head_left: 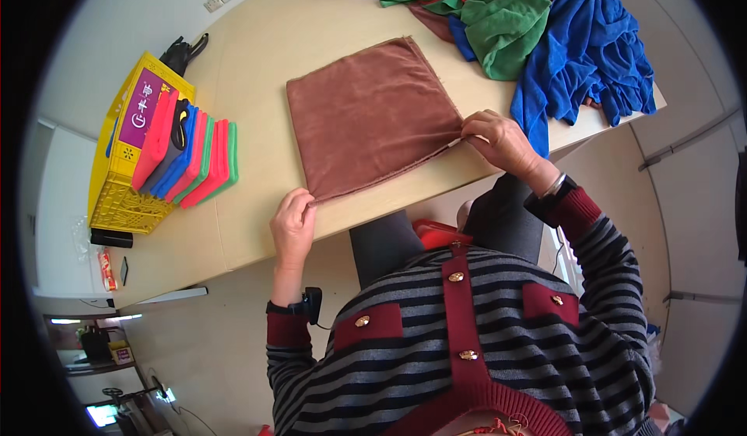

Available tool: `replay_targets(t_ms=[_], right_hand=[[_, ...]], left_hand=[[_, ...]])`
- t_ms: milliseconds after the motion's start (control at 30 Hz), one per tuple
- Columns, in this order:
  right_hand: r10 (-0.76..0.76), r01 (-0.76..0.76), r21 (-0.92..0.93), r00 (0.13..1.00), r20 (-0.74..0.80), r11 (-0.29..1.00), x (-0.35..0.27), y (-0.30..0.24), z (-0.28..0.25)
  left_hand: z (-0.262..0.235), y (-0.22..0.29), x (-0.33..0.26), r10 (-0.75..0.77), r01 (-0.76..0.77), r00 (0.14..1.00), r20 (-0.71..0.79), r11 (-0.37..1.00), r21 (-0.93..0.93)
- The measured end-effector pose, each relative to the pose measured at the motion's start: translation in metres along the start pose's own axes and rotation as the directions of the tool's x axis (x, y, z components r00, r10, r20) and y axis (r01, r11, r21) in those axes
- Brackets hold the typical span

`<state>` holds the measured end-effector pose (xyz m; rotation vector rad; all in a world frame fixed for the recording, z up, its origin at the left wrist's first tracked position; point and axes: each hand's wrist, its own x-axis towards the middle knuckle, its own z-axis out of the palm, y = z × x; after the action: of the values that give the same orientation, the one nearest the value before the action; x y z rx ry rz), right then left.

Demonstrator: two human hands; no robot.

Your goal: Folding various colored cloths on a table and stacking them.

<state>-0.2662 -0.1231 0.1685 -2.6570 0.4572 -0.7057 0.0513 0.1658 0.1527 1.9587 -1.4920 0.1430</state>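
Note:
A brown cloth (366, 113), folded into a rough square, lies flat on the pale wooden table (249, 39). My left hand (293, 222) pinches its near left corner. At the near right corner, my right hand (506, 144) grips the edge between thumb and fingers, beside a small white tag (455, 143). The cloth's near edge runs fairly straight between both hands, and its far side rests on the tabletop.
A heap of loose blue (583, 54), green and red cloths covers the table's far right. On the left, folded cloths (191, 152) stand in a row against a yellow crate (140, 198). A black roll-shaped item (111, 238) and a red-and-white packet (106, 271) lie nearer.

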Motion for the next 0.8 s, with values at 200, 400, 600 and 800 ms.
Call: replay_targets(t_ms=[200, 400, 600, 800], right_hand=[[-0.017, 0.017, -0.048, 1.000, 0.003, 0.999, -0.016, -0.012, -0.004], [-0.045, 0.040, 0.047, 0.993, 0.107, 0.998, -0.003, -0.011, -0.009], [-0.199, 0.124, 0.325, 0.958, 0.209, 0.938, 0.025, -0.003, 0.001], [-0.234, -0.139, 0.673, 0.871, 0.432, 0.727, 0.071, -0.020, 0.031]], left_hand=[[-0.005, 0.012, -0.009, 0.040, -0.040, 0.999, 0.003, 0.996, 0.078], [-0.008, 0.005, 0.006, -0.016, 0.015, 1.000, 0.002, 0.980, 0.199], [-0.006, -0.025, 0.055, -0.139, 0.125, 0.990, 0.030, 0.951, 0.281], [-0.008, -0.082, 0.137, -0.153, 0.081, 0.980, 0.128, 0.890, 0.448]])
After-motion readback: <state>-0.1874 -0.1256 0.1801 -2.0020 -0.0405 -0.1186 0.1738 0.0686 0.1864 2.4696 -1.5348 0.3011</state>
